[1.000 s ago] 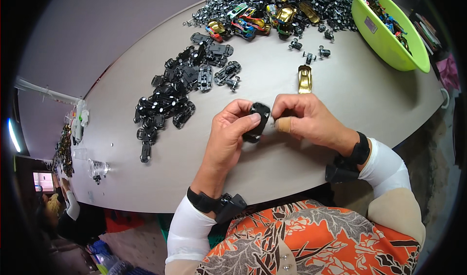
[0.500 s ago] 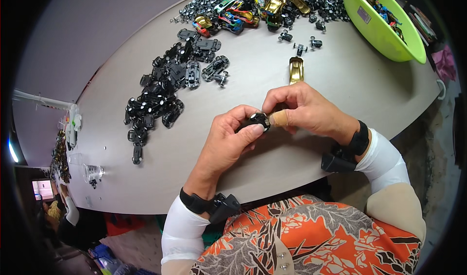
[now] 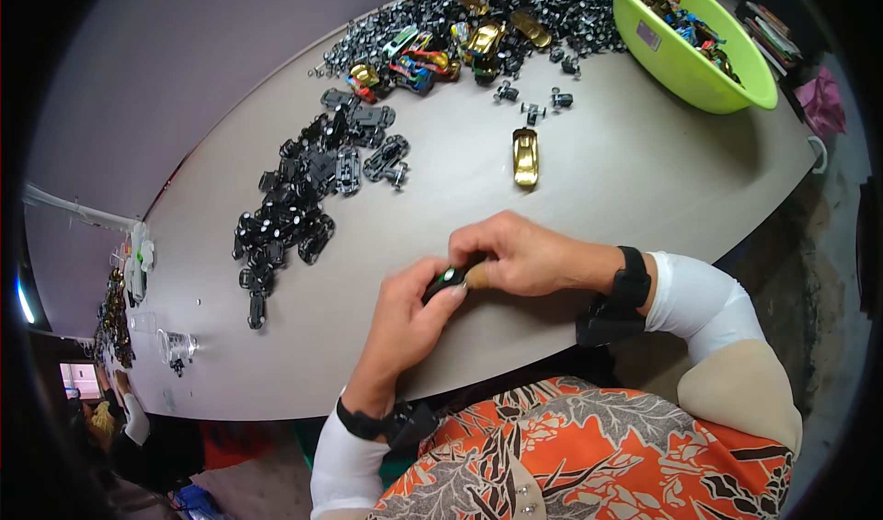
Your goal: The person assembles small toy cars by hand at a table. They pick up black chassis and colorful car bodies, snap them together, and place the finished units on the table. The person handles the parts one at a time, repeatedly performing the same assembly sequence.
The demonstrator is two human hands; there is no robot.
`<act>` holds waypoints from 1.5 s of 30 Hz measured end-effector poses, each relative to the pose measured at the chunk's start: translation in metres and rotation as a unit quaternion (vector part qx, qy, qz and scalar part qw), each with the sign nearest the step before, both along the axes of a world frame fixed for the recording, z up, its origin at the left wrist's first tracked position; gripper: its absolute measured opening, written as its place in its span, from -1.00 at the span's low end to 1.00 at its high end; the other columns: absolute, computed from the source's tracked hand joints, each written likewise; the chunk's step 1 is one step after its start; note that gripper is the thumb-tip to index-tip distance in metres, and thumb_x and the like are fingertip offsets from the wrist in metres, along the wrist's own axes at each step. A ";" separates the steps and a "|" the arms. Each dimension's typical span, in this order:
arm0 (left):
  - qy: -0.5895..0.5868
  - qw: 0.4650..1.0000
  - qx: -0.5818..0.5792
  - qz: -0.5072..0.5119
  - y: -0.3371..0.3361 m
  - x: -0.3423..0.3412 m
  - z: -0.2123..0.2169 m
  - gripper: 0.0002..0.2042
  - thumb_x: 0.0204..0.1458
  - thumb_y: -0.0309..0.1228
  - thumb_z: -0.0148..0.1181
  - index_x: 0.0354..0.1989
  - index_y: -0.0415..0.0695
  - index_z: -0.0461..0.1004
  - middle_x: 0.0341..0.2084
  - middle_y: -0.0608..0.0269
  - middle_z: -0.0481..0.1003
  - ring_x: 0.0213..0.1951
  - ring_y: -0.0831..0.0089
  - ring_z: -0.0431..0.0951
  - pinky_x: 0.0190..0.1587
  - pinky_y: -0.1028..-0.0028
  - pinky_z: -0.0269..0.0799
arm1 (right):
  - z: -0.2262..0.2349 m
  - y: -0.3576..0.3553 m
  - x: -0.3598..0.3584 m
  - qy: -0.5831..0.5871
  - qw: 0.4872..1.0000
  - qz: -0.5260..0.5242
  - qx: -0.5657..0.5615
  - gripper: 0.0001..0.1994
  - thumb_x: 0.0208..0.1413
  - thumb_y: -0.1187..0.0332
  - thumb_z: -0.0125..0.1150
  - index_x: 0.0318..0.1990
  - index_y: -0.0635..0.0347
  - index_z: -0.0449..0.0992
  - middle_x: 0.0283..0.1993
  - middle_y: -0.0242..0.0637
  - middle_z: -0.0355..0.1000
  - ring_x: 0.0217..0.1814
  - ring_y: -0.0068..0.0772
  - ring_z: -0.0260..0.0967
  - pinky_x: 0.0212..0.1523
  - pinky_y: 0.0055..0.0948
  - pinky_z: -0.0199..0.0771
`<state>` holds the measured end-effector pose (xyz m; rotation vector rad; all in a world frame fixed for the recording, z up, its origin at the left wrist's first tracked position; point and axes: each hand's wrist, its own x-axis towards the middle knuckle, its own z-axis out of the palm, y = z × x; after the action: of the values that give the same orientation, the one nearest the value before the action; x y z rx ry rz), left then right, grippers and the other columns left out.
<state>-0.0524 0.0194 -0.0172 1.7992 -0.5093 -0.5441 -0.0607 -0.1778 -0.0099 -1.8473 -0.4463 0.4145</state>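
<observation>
Low over the near part of the table, my left hand (image 3: 405, 313) is closed around a black toy car chassis (image 3: 441, 284) with a wheel showing. My right hand (image 3: 529, 255), with a tan bandage on its thumb, pinches the right end of the same chassis. Its fingers hide what lies between them there. Beyond my hands, a gold toy car body (image 3: 525, 159) rests on the table. Behind it lie a few loose wheel-and-axle pieces (image 3: 533, 113).
A pile of black chassis (image 3: 308, 166) stretches along the left. Farther back, coloured and gold car bodies (image 3: 414, 65) lie against a heap of small wheel parts (image 3: 543, 5). A green basin (image 3: 681, 69) holds more cars. A clear cup (image 3: 175, 346) stands left; another person's arm (image 3: 134, 417) shows beyond.
Both hands have shifted down and slightly left with the chassis, farther from the gold car body. The view has tilted a little. Both hands still grip the chassis.
</observation>
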 end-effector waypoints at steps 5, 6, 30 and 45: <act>0.157 0.969 -0.108 0.155 0.051 -0.048 0.004 -0.84 -0.10 -0.53 0.12 -0.30 -0.24 0.45 -0.58 0.29 0.43 -0.57 0.56 0.41 -0.53 0.59 0.31 | 0.006 -0.019 0.005 -0.089 0.995 -0.042 0.019 -0.80 -0.13 0.58 0.10 -0.26 0.29 0.42 -0.40 -0.32 0.38 -0.37 -0.57 0.28 -0.29 -0.54 0.33; 0.153 0.959 -0.148 0.186 0.072 -0.064 -0.003 -0.82 -0.11 -0.54 0.11 -0.29 -0.25 0.45 -0.58 0.23 0.44 -0.58 0.51 0.44 -0.54 0.57 0.35 | 0.001 -0.029 0.010 -0.196 0.976 -0.096 0.028 -0.78 -0.16 0.60 0.06 -0.26 0.29 0.43 -0.39 -0.33 0.36 -0.38 -0.52 0.29 -0.31 -0.54 0.33; -0.305 0.915 0.176 0.199 0.121 0.001 0.050 -0.86 -0.12 -0.52 0.16 -0.37 -0.29 0.49 -0.45 0.07 0.51 -0.41 0.29 0.51 -0.33 0.43 0.39 | 0.000 -0.022 0.034 -0.356 0.881 -0.185 -0.250 -0.86 -0.21 0.52 0.16 -0.51 0.25 0.29 -0.49 -0.14 0.31 -0.44 -0.02 0.31 -0.44 -0.21 0.29; -0.271 0.905 0.294 0.142 0.046 0.063 0.017 -0.82 -0.32 -0.59 0.12 -0.44 -0.27 0.42 -0.50 0.20 0.45 -0.46 0.37 0.45 -0.37 0.42 0.34 | -0.002 -0.053 0.031 -0.302 0.927 -0.143 -0.168 -0.85 -0.22 0.49 0.21 -0.45 0.25 0.37 -0.41 -0.21 0.36 -0.39 -0.10 0.34 -0.38 -0.28 0.33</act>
<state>0.0111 0.0653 -0.0005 2.5765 -0.4649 0.0384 -0.0301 -0.2308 -0.0116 -2.3286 -0.5269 -0.3167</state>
